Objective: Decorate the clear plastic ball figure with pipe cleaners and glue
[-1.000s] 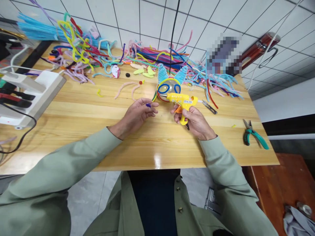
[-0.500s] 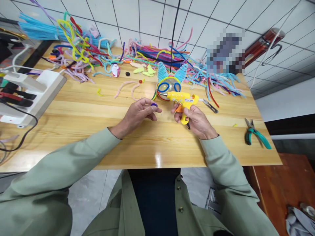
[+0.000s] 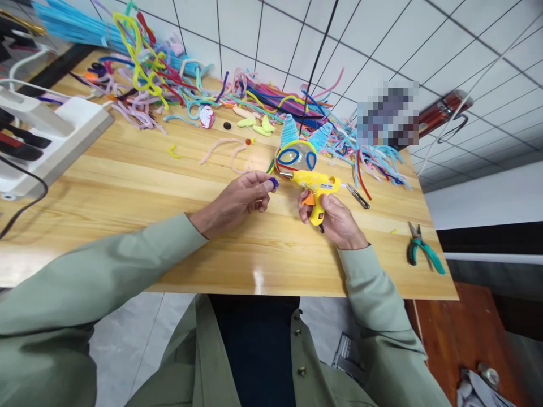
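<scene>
White wall tiles back a pale wooden desk (image 3: pixel 127 186) whose far edge is littered with a tangle of coloured pipe cleaners (image 3: pixel 178 90). At mid-desk the left hand (image 3: pixel 237 200) pinches a small purple piece (image 3: pixel 274 182) between thumb and fingertips. The right hand (image 3: pixel 335 217) is closed around the grip of a yellow glue gun (image 3: pixel 316 189), its nozzle just beside the purple piece. Just behind the gun stands a round pipe-cleaner figure (image 3: pixel 297 152) with two blue ears. Small snips (image 3: pixel 357 195) lie near it; teal-handled pliers (image 3: pixel 419 254) lie well apart to the right.
</scene>
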A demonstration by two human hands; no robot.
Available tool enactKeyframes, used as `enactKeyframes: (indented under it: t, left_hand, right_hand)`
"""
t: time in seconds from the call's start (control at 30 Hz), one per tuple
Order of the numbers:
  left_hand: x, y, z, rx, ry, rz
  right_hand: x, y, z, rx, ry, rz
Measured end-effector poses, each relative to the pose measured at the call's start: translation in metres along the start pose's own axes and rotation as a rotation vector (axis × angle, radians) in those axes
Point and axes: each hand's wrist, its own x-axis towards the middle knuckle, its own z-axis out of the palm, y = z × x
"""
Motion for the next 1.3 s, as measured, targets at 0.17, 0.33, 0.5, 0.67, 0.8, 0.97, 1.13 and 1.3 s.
enactKeyframes:
  t: [0.17, 0.33, 0.5, 0.67, 0.8, 0.97, 1.13, 1.3]
  left_hand:
    - [0.0007, 0.0000, 0.0006, -0.055, -0.011, -0.003]
    - [0.0001, 0.0002, 0.0008, -0.085, -0.019, -0.014]
    - [-0.0009, 0.0001, 0.0010, -0.065, -0.035, -0.010]
    - [-0.0009, 0.0004, 0.0017, -0.049, -0.036, 0.002]
    - [-0.0003, 0.0011, 0.0023, -0.050, -0.032, 0.006]
    - [0.0001, 0.0016, 0.0019, -0.029, -0.029, 0.012]
    - [0.0001, 0.0012, 0.0018, -0.043, -0.036, 0.022]
    - [-0.0007, 0.0022, 0.0029, -0.047, -0.034, 0.037]
  right_hand:
    - [-0.0014, 0.0013, -0.0007, 0.017, 0.044, 0.038]
    - [-0.0015, 0.0016, 0.0011, 0.052, 0.055, 0.048]
    - [-0.0001, 0.0032, 0.0027, 0.037, 0.046, 0.065]
    - [0.0010, 0.0037, 0.0053, 0.070, 0.039, 0.079]
    - [0.0012, 0.0042, 0.0063, 0.046, 0.039, 0.083]
    - [0.0014, 0.0062, 0.0054, 0.053, 0.047, 0.088]
    - [0.0010, 0.0059, 0.0058, 0.029, 0.042, 0.070]
    - [0.0003, 0.0043, 0.0063, 0.063, 0.010, 0.072]
